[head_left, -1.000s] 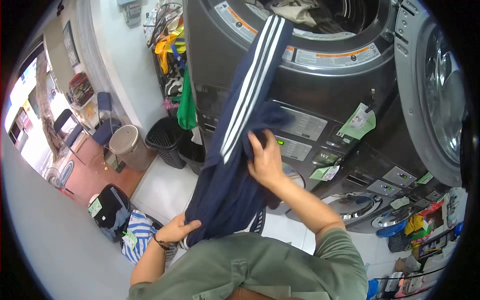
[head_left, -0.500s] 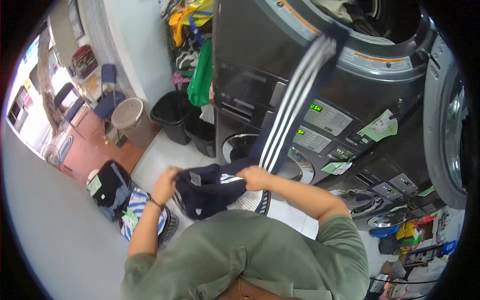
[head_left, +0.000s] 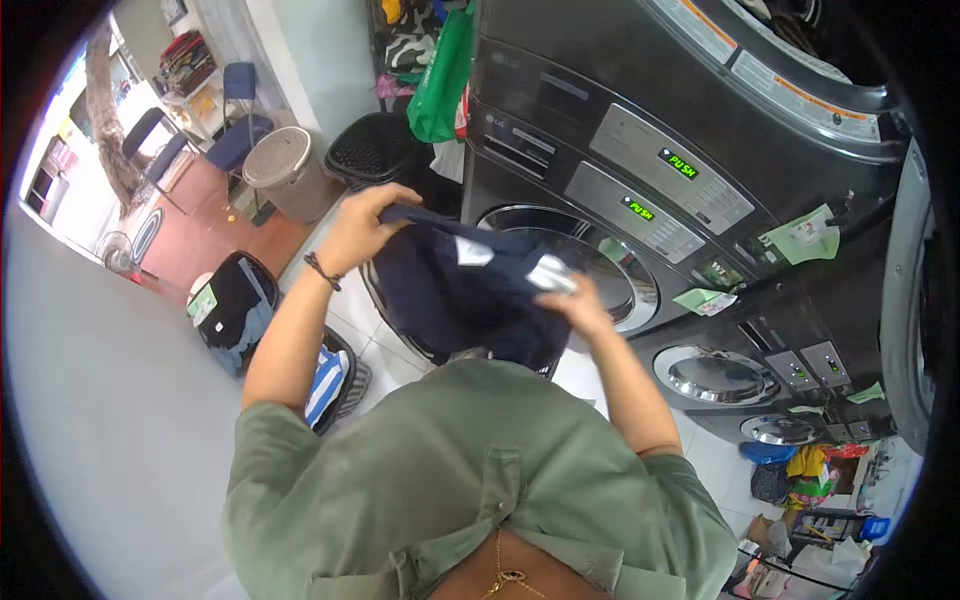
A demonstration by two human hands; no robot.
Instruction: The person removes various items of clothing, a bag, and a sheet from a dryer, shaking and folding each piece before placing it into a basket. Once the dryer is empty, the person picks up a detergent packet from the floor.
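A dark navy garment point(head_left: 460, 285) with a white label inside its top edge and white stripes hangs between my two hands. My left hand point(head_left: 365, 228), with a dark bracelet at the wrist, is closed on the garment's upper left corner. On the other side my right hand point(head_left: 575, 303), slightly blurred, grips the cloth beside the white stripes. Below the cloth, the rim of a dark basket shows in part; the garment hides most of it.
Dark stacked machines point(head_left: 530, 90) with lit green displays stand ahead and to the right, one with its round door point(head_left: 905, 300) open. Filled laundry baskets point(head_left: 350, 385) sit at lower left. A beige hamper point(head_left: 285, 175) and a black basket point(head_left: 375, 150) stand farther back.
The long striped part of the garment, earlier stretched up toward the open machine, has come down. Both hands have moved up and farther apart, and the cloth is spread wider.
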